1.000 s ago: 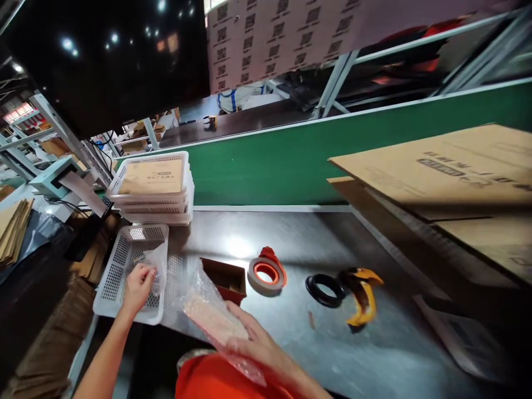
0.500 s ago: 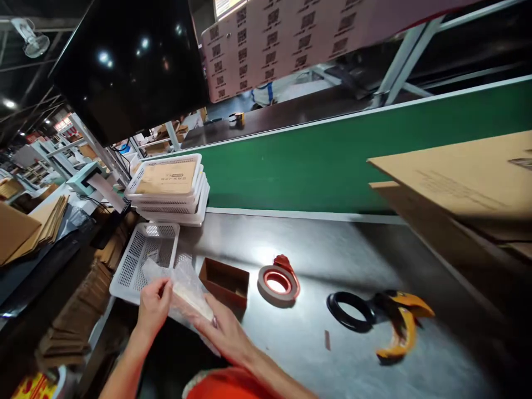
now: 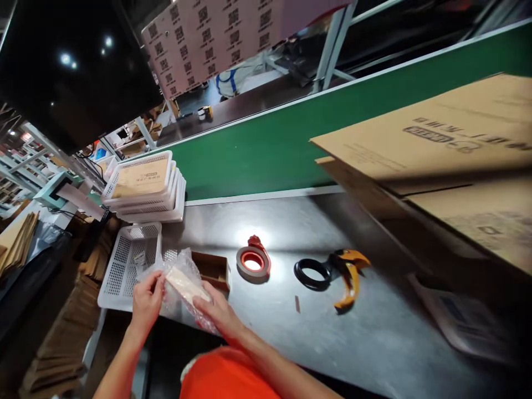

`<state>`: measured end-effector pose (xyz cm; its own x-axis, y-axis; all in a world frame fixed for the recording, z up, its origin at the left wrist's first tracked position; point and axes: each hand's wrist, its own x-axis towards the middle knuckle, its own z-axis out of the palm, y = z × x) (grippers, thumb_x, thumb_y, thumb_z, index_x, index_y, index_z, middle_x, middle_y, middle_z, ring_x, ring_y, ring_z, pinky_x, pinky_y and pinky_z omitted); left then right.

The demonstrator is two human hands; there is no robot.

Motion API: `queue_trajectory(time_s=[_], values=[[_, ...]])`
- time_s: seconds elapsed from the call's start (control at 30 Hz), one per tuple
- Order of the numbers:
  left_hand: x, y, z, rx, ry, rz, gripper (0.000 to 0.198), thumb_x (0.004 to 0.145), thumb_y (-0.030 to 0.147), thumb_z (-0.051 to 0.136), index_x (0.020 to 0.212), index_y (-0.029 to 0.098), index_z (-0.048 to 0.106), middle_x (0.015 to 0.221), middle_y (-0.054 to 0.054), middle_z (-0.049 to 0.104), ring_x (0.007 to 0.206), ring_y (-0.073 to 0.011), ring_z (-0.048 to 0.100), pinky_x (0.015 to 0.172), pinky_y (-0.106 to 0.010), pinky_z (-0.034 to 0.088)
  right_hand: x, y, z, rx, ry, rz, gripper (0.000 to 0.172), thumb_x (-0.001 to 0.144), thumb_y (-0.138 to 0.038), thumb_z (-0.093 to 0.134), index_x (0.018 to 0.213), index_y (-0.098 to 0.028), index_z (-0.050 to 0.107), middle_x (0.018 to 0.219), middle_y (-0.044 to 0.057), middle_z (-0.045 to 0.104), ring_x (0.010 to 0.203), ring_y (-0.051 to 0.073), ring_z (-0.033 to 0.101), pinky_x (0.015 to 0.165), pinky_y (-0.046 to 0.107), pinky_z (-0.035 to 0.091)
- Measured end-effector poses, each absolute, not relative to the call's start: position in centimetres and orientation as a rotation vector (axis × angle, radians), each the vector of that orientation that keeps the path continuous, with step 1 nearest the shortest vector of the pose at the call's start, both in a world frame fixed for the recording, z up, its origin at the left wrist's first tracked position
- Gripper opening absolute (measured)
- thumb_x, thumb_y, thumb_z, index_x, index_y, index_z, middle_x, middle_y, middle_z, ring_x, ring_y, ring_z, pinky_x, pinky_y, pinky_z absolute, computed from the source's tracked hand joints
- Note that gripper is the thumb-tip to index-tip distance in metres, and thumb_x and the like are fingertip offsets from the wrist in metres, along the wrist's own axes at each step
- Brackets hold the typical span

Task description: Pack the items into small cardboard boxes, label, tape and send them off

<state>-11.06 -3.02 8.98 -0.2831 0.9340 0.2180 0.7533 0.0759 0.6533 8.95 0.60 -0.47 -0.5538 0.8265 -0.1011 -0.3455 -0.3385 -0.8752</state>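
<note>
A pale, flat item [image 3: 185,287] lies within clear bubble wrap [image 3: 188,262], held between my two hands over the front edge of the table. My left hand [image 3: 147,301] pinches the wrap at its left end. On the other side, my right hand [image 3: 218,311] grips the wrapped item, thumb across its face. What exactly the item is, I cannot tell. Just behind the wrap sits an open brown cardboard box [image 3: 213,271], partly covered by it. Left of that stands a white perforated basket [image 3: 111,280] with a small packet [image 3: 140,260] inside.
A red tape dispenser [image 3: 254,260] and a black-and-yellow tape dispenser [image 3: 328,274] lie on the metal table [image 3: 274,338]. Stacked white baskets [image 3: 177,197] stand at back left. Large cardboard sheets [image 3: 436,141] jut in from the right, before a green barrier [image 3: 249,160].
My view has swung right, so the table's things sit further left in the picture. The wrapped item is tilted to show more of its pale face; both hands keep hold.
</note>
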Motion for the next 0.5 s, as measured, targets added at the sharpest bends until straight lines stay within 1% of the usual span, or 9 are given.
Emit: queue_trajectory(time_s=[0.07, 0.17, 0.2, 0.27, 0.3, 0.37, 0.43, 0.47, 0.5], values=[[-11.3, -2.3, 9.1, 1.679, 2.102, 1.047, 0.041, 0.099, 0.049, 0.059, 0.103, 0.017, 0.083, 0.079, -0.006, 0.082, 0.065, -0.0207, 0.073, 0.064, -0.029, 0.060, 9.3, 1.1, 0.2, -0.650, -1.206, 1.936, 0.060, 0.084, -0.064, 0.073, 0.123, -0.019, 0.068, 0.099, 0.008, 0.075, 0.079, 0.023, 0.067, 0.068, 0.035, 0.056], [-11.1, -1.3, 9.4, 1.828, 2.063, 1.023, 0.035, 0.099, 0.045, 0.059, 0.100, 0.020, 0.084, 0.093, -0.008, 0.085, 0.082, -0.0233, 0.079, 0.076, -0.031, 0.063, 9.5, 1.3, 1.6, -0.704, -1.489, 1.619, 0.048, 0.088, -0.051, 0.074, 0.124, -0.021, 0.071, 0.115, 0.010, 0.076, 0.102, 0.029, 0.069, 0.089, 0.040, 0.055], [-10.9, -1.2, 9.4, 1.894, 2.035, 1.000, 0.033, 0.100, 0.042, 0.058, 0.099, 0.021, 0.084, 0.095, -0.008, 0.085, 0.086, -0.0234, 0.079, 0.079, -0.032, 0.063, 9.4, 1.3, 1.9, -0.746, -1.548, 1.516, 0.043, 0.089, -0.049, 0.072, 0.123, -0.022, 0.071, 0.114, 0.009, 0.076, 0.102, 0.029, 0.069, 0.091, 0.040, 0.055], [-10.5, -1.0, 9.1, 2.007, 1.970, 0.956, 0.032, 0.102, 0.038, 0.056, 0.099, 0.022, 0.083, 0.095, -0.007, 0.085, 0.086, -0.0222, 0.079, 0.081, -0.031, 0.063, 8.7, 1.1, 2.2, -0.838, -1.575, 1.416, 0.037, 0.089, -0.048, 0.071, 0.115, -0.023, 0.073, 0.103, 0.007, 0.076, 0.089, 0.025, 0.068, 0.085, 0.039, 0.055], [-10.3, -1.1, 8.9, 2.052, 1.943, 0.945, 0.032, 0.103, 0.037, 0.054, 0.101, 0.023, 0.083, 0.095, -0.007, 0.085, 0.085, -0.0217, 0.079, 0.081, -0.031, 0.062, 8.2, 1.0, 2.1, -0.876, -1.538, 1.429, 0.037, 0.087, -0.051, 0.072, 0.112, -0.023, 0.072, 0.096, 0.005, 0.074, 0.082, 0.023, 0.066, 0.081, 0.038, 0.056], [-10.3, -1.2, 8.3, 2.118, 1.902, 0.970, 0.031, 0.104, 0.035, 0.054, 0.106, 0.022, 0.082, 0.097, -0.008, 0.085, 0.088, -0.0216, 0.079, 0.083, -0.031, 0.063, 7.3, 0.9, 1.4, -0.891, -1.357, 1.599, 0.045, 0.087, -0.060, 0.071, 0.112, -0.022, 0.069, 0.087, 0.003, 0.071, 0.071, 0.021, 0.064, 0.071, 0.037, 0.056], [-10.3, -1.3, 7.8, 2.142, 1.888, 1.037, 0.030, 0.105, 0.034, 0.054, 0.111, 0.022, 0.081, 0.101, -0.009, 0.085, 0.090, -0.0217, 0.080, 0.083, -0.031, 0.063, 6.7, 1.1, 0.6, -0.813, -1.147, 1.815, 0.058, 0.086, -0.070, 0.068, 0.119, -0.023, 0.065, 0.089, 0.004, 0.071, 0.069, 0.022, 0.065, 0.065, 0.037, 0.057], [-10.3, -1.4, 7.7, 2.158, 1.895, 1.062, 0.029, 0.105, 0.033, 0.054, 0.112, 0.022, 0.080, 0.102, -0.009, 0.085, 0.090, -0.0217, 0.080, 0.082, -0.030, 0.063, 6.5, 1.3, 0.3, -0.771, -1.094, 1.862, 0.061, 0.086, -0.073, 0.068, 0.121, -0.023, 0.064, 0.092, 0.005, 0.072, 0.071, 0.022, 0.066, 0.065, 0.037, 0.058], [-10.1, -1.3, 7.6, 2.189, 1.915, 1.068, 0.029, 0.106, 0.033, 0.054, 0.112, 0.022, 0.080, 0.100, -0.008, 0.085, 0.087, -0.0215, 0.080, 0.080, -0.030, 0.063, 6.5, 1.5, 0.1, -0.745, -1.108, 1.852, 0.062, 0.085, -0.073, 0.069, 0.123, -0.023, 0.064, 0.096, 0.006, 0.073, 0.074, 0.023, 0.068, 0.068, 0.038, 0.059]])
